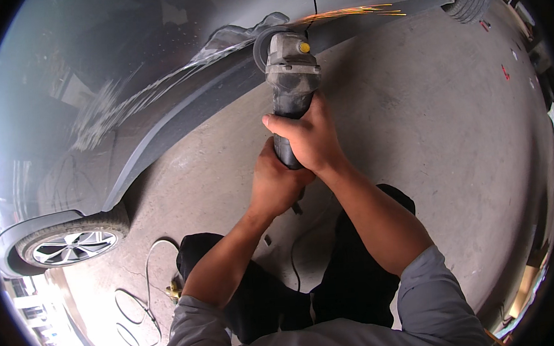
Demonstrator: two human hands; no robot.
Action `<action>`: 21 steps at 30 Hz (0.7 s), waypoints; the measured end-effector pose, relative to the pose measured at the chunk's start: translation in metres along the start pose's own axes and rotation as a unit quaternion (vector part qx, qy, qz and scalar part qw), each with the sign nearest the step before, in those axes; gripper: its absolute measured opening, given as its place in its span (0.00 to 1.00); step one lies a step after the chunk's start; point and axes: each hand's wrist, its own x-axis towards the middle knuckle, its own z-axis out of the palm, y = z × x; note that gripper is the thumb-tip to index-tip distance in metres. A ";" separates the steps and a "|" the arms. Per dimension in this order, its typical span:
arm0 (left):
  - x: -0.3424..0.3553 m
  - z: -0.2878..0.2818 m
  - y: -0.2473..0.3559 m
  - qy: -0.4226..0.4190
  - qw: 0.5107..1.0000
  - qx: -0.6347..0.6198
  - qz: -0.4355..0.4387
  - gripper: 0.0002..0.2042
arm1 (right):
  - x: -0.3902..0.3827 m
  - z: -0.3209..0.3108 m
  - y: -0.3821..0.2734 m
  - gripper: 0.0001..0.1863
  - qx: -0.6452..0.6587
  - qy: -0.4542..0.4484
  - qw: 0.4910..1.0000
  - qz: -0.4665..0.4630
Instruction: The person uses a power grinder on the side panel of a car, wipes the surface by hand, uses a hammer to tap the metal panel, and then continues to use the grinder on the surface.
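Both my hands hold a black-and-grey angle grinder point(294, 83) up against the lower side of a dark grey car point(173, 33). My right hand point(313, 136) wraps round the middle of its body, thumb across the top. Below it, my left hand point(276, 179) is closed round the rear end of the grinder. The disc point(261, 50) meets the scraped, dented panel point(234, 36) near the sill. Orange sparks point(356, 11) fly off to the right from the contact. White scratches point(114, 107) run along the panel to the left.
A car wheel point(72, 246) stands at the lower left, another tyre point(472, 1) at the upper right. A hose point(148, 289) loops on the concrete floor point(441, 163). The grinder's cord point(294, 254) trails between my legs. Small red items point(505, 72) lie at the right.
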 end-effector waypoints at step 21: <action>0.016 0.006 0.009 -0.018 1.000 0.003 0.013 0.26 | 0.010 -0.009 -0.004 0.19 0.018 0.027 0.999 -0.007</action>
